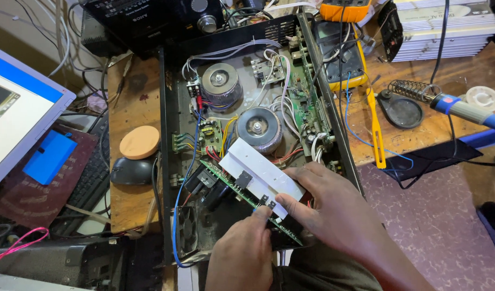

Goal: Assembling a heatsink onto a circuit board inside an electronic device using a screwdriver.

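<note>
- Right hand (333, 205) and left hand (244, 253) pinch a circuit board (234, 186) with white heatsink (263, 170) at lower centre, fingers hiding its near edge.
- Open amplifier chassis (169, 124) surrounds it; two toroidal transformers (258, 129) sit behind.
- Soldering iron (463, 110) is cut off at right.

The lower end of the green circuit board (242, 194) is covered by both hands. The laptop screen (15, 108) is cut off at the left edge, the soldering iron (463, 109) at the right.

Two hands (242, 253) (323, 207), two toroidal transformers (219, 82) (258, 128), one white heatsink (258, 168), one fan (186, 229), one mouse (131, 171), one wooden disc (140, 141), one soldering iron (463, 110), one laptop (15, 113), one yellow multimeter (339, 54).
</note>
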